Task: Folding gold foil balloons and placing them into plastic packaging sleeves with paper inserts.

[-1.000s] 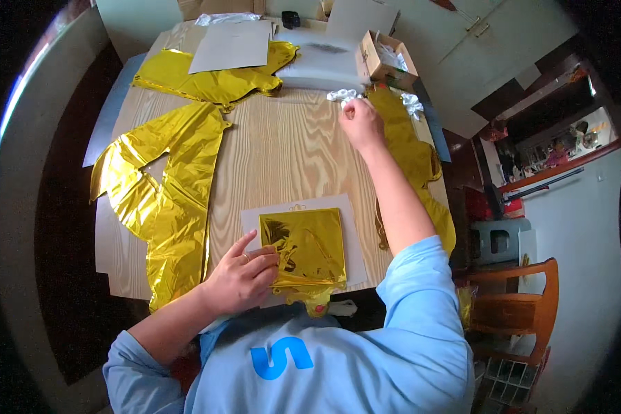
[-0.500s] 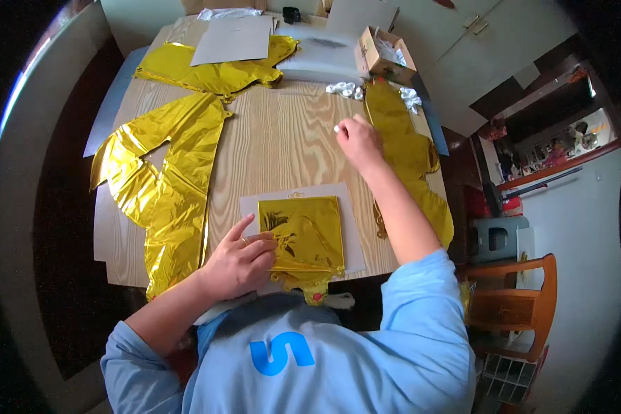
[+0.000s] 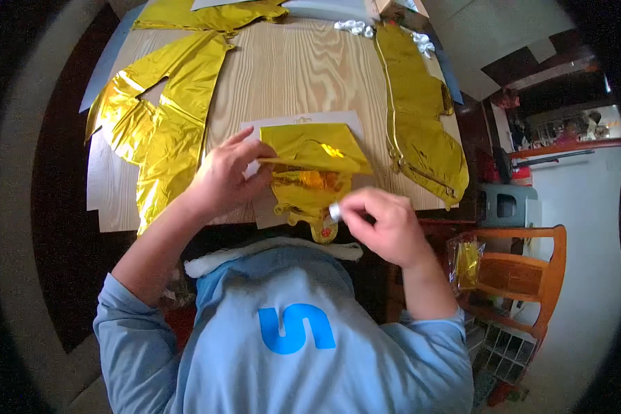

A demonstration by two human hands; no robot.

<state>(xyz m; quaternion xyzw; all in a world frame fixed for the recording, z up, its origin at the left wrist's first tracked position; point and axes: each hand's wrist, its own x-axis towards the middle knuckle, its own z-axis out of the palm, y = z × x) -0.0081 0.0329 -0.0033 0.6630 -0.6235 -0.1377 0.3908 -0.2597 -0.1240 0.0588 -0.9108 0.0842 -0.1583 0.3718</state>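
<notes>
Near the table's front edge, a folded gold foil balloon (image 3: 310, 147) rests on a pale grey card (image 3: 355, 123). My left hand (image 3: 229, 169) pinches its left side, and the upper layer is lifted and tilted. Beneath that layer the balloon's lower part shows, with a narrow tail with a red spot reaching over the table's edge. Beside this tail, my right hand (image 3: 388, 224) holds a small white piece (image 3: 335, 211) between thumb and index finger; it is blurred, and I cannot make out its kind.
Large flat gold foil balloons lie at the left (image 3: 169, 117), the right (image 3: 421, 110) and the far left (image 3: 200, 15). Crumpled silvery-white bits (image 3: 354, 27) and a wooden box (image 3: 401, 10) sit at the back. A wooden chair (image 3: 524, 265) stands to the right.
My right hand has come back from the table's right side to the balloon's tail, keeping the white piece. My left hand has raised the balloon's upper layer. The view has tipped downward.
</notes>
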